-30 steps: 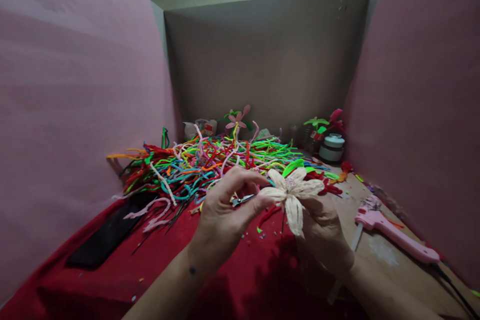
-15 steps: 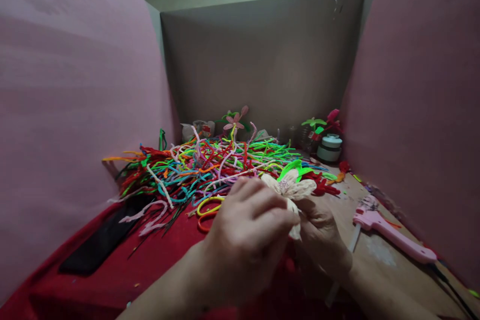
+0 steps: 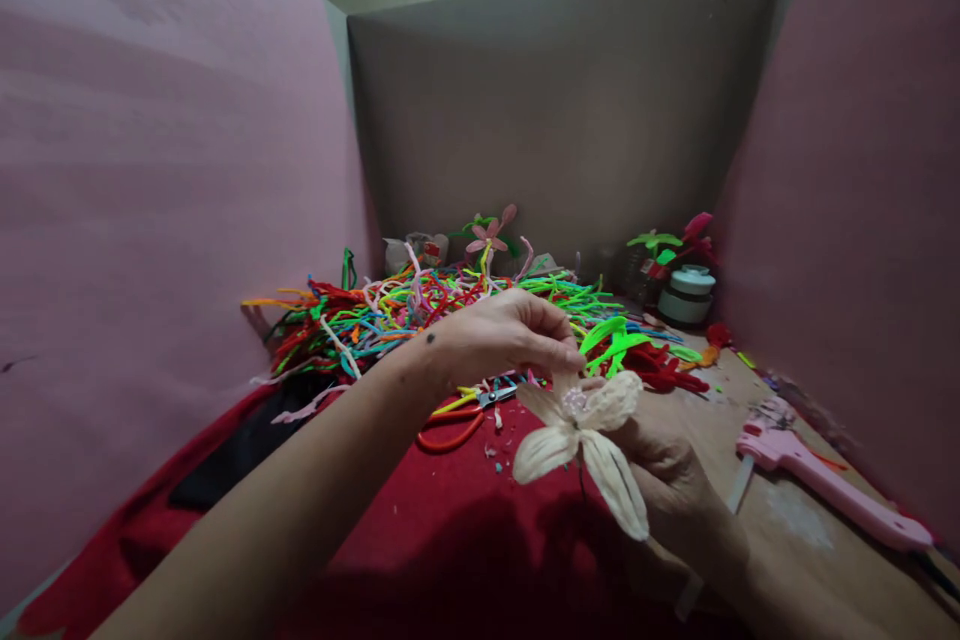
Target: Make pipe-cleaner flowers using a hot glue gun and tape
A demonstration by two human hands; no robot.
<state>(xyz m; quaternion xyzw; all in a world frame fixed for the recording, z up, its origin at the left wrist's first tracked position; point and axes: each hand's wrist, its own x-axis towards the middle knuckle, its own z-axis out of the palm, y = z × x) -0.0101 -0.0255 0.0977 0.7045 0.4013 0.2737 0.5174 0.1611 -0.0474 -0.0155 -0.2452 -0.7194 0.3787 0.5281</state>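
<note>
A cream flower (image 3: 544,453) made of fuzzy chenille stems, with a small pale pinkish bead-like centre, faces me with its petals spread. Behind its right side, my right hand (image 3: 667,470) is closed around the back of it, where a thin dark stem shows below the centre; most of those fingertips are hidden by petals. My left hand (image 3: 517,328) reaches over from the left, its thumb and fingers pinching the upper petal. Just beyond the flower are bright green chenille leaves (image 3: 615,345) and dark red chenille pieces (image 3: 664,365).
Scissors (image 3: 454,430) with orange and yellow handles lie under my left forearm. A heap of coloured chenille stems (image 3: 397,305) spreads behind. To the right rests a pink glue gun (image 3: 832,485); a lidded jar (image 3: 685,297) stands farther back. A black flat object (image 3: 217,465) lies left.
My left hand has moved up from in front of the flower to its upper petal. The flower now sits lower and faces me, and the scissors show more fully. The view has shifted slightly.
</note>
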